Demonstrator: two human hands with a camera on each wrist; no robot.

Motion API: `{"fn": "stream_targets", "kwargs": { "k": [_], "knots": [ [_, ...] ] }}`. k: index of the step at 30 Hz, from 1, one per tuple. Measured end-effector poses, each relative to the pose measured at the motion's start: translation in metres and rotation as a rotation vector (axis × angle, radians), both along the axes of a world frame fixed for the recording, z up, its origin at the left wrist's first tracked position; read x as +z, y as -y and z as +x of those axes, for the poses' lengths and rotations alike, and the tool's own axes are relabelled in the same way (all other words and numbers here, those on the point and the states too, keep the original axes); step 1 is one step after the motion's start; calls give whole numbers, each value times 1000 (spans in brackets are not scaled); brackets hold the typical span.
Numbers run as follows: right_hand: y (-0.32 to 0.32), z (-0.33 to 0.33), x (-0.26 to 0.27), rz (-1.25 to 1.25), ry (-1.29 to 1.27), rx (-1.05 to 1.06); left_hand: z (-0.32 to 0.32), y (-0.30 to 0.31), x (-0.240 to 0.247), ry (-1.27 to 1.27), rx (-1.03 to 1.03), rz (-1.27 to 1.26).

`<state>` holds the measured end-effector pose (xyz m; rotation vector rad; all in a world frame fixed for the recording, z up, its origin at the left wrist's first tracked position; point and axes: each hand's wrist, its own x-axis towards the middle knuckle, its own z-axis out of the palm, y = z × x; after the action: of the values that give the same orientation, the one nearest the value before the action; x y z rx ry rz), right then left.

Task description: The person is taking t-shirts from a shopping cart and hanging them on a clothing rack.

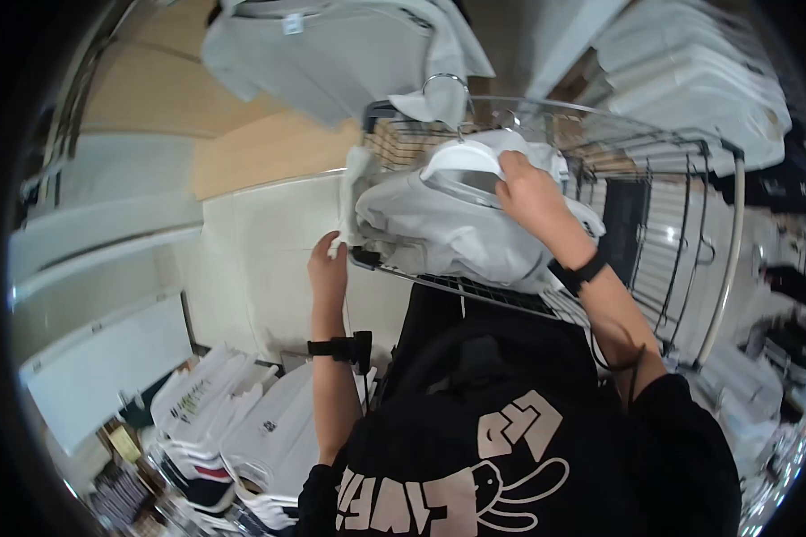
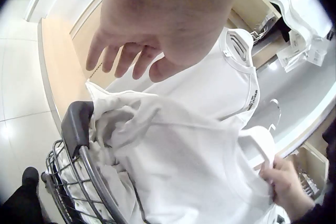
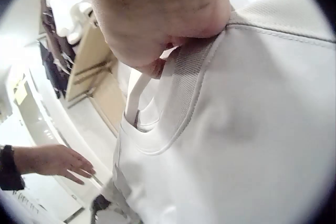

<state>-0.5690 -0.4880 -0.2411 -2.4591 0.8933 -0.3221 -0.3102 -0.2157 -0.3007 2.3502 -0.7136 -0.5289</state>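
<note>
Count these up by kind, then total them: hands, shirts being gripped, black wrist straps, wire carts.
Hands: 2 (left hand, right hand)
Gripped shirt: 1
Black wrist straps: 2 (left strap, right strap)
Wire cart: 1
Total: 6

Qty: 2 hands [image 1: 329, 268] [image 1: 534, 195], 2 straps [image 1: 336, 349] [image 1: 587, 270], 1 cart [image 2: 77, 125].

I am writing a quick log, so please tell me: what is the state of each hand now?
Left hand: open, holding nothing.
Right hand: closed, holding the white shirt at its collar.
</note>
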Motion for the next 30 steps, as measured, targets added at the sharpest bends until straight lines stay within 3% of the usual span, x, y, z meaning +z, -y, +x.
{"fn": "stream_targets", "kwargs": {
  "k": [3,4,6,10,12,16,18,20,22,23,25,27,30],
  "knots": [
    [6,26,70,-126,150,182,-13,-4,14,8,55,30],
    [7,36,93,-194,207,243,-10,-16,-4,60,54,30],
    [11,63,138,-243,306,325,-20,-18,0,-55,186,-36],
    [9,122,217,-354,481,495,-31,-9,40,-129,32,-133],
    [-2,151,254,-443,592,575,-30,4,55,-119,134,-162],
    [-30,203,311,-474,717,640,-1,31,81,-126,117,-299],
    [-40,225,325,-468,793,646,12,47,77,-394,118,-733],
    [-49,244,337,-490,974,630,33,59,84,-265,60,-598],
    [-56,262,349,-495,1031,622,48,81,89,83,-106,-863],
    [-58,267,355,-497,1083,613,54,85,95,81,-111,-865],
    [-60,272,367,-445,1066,610,68,91,106,-359,324,-945],
    [-54,273,368,-399,1048,594,92,85,121,-643,582,-1061],
    [-39,274,351,-483,1138,624,130,70,167,-627,607,-1319]
  ]
}}
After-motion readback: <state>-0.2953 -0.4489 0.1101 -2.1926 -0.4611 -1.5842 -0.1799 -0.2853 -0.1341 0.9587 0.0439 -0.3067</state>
